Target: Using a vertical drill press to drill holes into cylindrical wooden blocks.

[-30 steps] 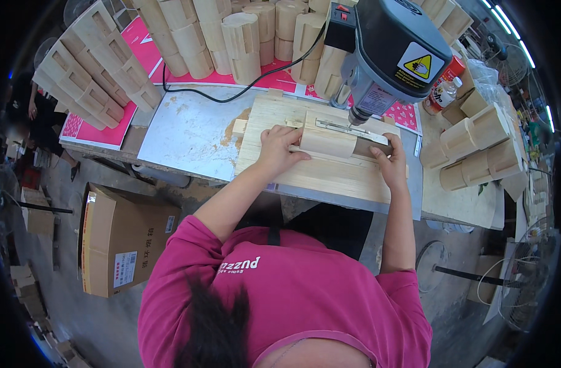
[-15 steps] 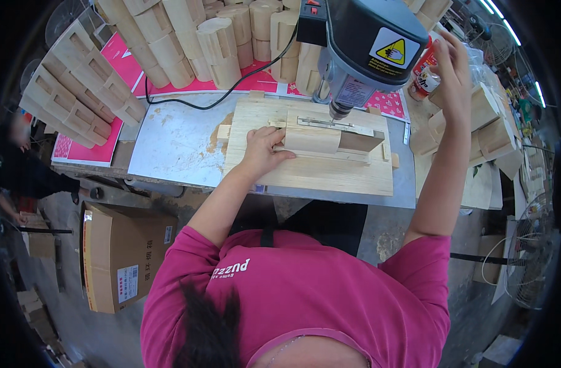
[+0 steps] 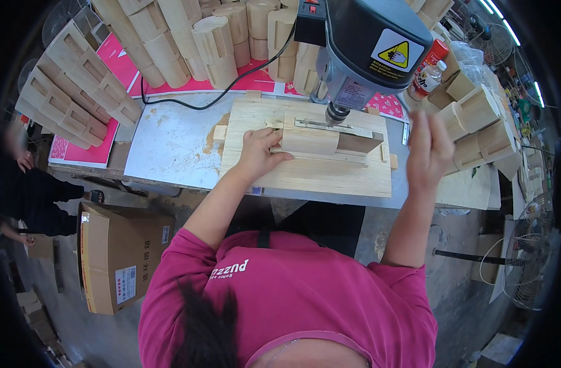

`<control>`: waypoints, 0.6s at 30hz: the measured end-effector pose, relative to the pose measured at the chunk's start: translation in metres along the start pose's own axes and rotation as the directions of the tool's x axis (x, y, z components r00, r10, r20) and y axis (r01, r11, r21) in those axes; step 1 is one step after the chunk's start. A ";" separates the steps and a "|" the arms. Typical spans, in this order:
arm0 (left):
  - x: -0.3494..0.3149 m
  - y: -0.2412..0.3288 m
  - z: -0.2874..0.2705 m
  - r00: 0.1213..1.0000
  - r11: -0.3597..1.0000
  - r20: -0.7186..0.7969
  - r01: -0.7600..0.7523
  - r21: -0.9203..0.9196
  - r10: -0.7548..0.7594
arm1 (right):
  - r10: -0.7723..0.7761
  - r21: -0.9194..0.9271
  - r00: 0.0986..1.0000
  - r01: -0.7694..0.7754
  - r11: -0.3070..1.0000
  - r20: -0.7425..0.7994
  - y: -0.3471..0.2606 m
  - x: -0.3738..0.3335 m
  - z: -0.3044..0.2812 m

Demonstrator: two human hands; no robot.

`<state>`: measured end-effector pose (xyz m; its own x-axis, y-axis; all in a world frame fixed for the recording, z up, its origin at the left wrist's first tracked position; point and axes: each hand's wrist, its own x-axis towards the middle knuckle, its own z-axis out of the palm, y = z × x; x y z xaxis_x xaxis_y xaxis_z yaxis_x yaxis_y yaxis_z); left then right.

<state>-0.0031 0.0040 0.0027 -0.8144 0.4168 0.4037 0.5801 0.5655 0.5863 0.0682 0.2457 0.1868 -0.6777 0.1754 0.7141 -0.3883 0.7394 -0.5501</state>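
My left hand [image 3: 260,152] is closed on the left end of a pale wooden block [image 3: 309,140], thumb on the near side. The block lies in a wooden jig board [image 3: 262,178]; a narrow slotted strip [image 3: 335,127] runs along its top. A grey wooden piece [image 3: 361,143] adjoins its right end. Just over the strip hangs the chuck [image 3: 337,115] of a drill press [image 3: 375,43]; the bit's tip is hard to make out. My right hand [image 3: 429,150] is raised right of the jig, its fingers smeared by motion, and I cannot see whether it holds anything.
Stacked wooden blocks [image 3: 216,52] stand behind, with more at the left [image 3: 62,95] and right [image 3: 483,129]. A black cable [image 3: 200,107] crosses the worktable [image 3: 170,147]. A bottle [image 3: 427,80] stands by the drill press. A cardboard box [image 3: 124,257] sits on the floor; another person [image 3: 35,190] is far left.
My right hand has come down and slightly left from high beside the drill head, uncovering the bottle. The chuck sits slightly lower. My left hand has stayed on the block.
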 end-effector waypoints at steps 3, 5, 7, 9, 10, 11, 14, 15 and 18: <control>0.002 0.003 0.000 1.000 1.000 -0.008 -0.020 -0.006 0.020 | 0.010 0.096 0.999 -0.005 0.995 -0.053 0.019 -0.032 0.016; 0.001 0.004 -0.001 1.000 1.000 -0.007 -0.010 -0.004 0.010 | -0.081 0.180 0.987 0.106 0.978 -0.142 0.040 -0.051 0.032; 0.002 0.005 -0.001 1.000 1.000 -0.003 -0.005 -0.008 0.005 | -0.132 0.166 0.978 0.159 0.973 -0.163 0.062 -0.064 0.054; 0.001 0.005 -0.001 1.000 0.999 -0.017 -0.024 0.028 0.025 | -0.185 0.154 0.966 0.214 0.965 -0.179 0.067 -0.065 0.061; 0.001 0.007 -0.002 0.999 0.999 -0.019 -0.025 0.027 0.026 | -0.184 0.158 0.966 0.213 0.964 -0.179 0.067 -0.064 0.061; 0.003 0.010 -0.004 1.000 1.000 0.001 0.018 -0.008 -0.018 | -0.182 0.162 0.966 0.212 0.964 -0.182 0.067 -0.063 0.061; 0.002 0.012 -0.006 0.998 0.998 0.020 0.055 -0.036 -0.054 | -0.291 0.045 0.952 0.296 0.954 -0.091 0.064 -0.054 0.042; 0.001 0.013 -0.005 0.998 0.998 0.021 0.053 -0.034 -0.052 | -0.304 0.048 0.945 0.311 0.949 -0.119 0.059 -0.044 0.032; -0.001 0.002 0.001 0.999 0.999 -0.035 -0.017 0.051 0.018 | -0.153 0.055 0.978 0.162 0.985 -0.140 0.018 0.019 0.009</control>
<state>-0.0013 0.0059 0.0029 -0.8037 0.4018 0.4390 0.5935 0.5940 0.5430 0.0427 0.2561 0.1863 -0.5157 0.1498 0.8436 -0.5268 0.7210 -0.4501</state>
